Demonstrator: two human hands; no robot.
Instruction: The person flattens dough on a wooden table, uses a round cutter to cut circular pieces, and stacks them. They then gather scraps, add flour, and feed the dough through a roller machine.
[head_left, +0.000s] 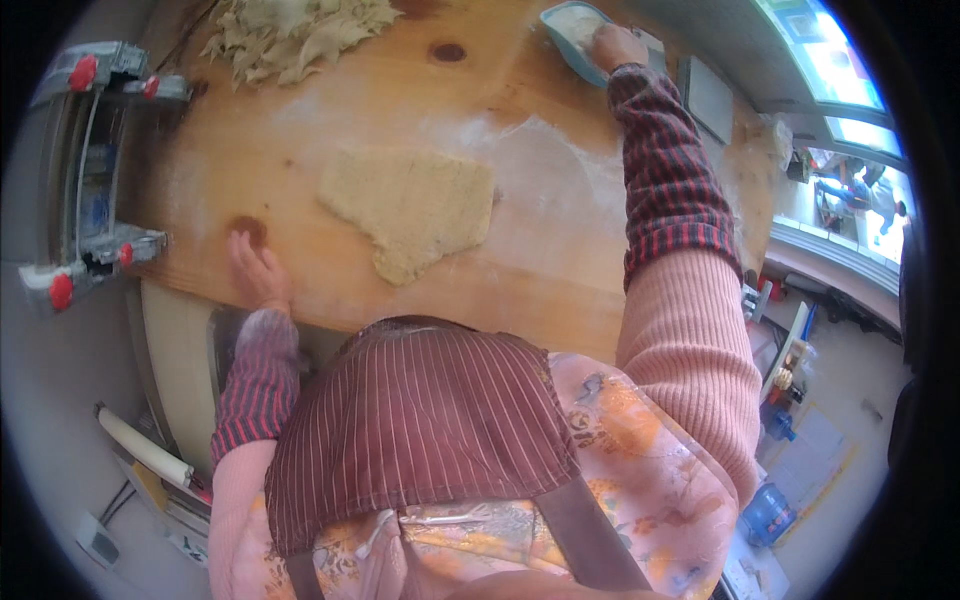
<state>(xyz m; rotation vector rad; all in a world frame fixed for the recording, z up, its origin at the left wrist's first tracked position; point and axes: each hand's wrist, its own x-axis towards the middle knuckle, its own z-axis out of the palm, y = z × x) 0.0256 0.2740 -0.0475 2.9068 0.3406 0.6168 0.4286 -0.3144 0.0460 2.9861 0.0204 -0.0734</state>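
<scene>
A flattened slab of dough (420, 202) lies on the floured wooden worktop (555, 292) in front of me. My left hand (259, 270) rests near the worktop's front edge, left of the dough, palm down with nothing visible in it. Stretched far forward on the right, my right hand (619, 49) is at a light blue scoop-shaped container (562, 41) of white flour. Its fingers reach in over the flour and are partly hidden, so whether they hold any cannot be told. Loose flour (544, 154) is spread right of the slab.
A heap of torn or cut dough pieces (300, 37) lies at the far left of the worktop. At the left edge stands a metal frame with red knobs (82, 73). A flat grey box (706, 97) sits beyond my right forearm, near the window. A blue water bottle (771, 514) stands lower right.
</scene>
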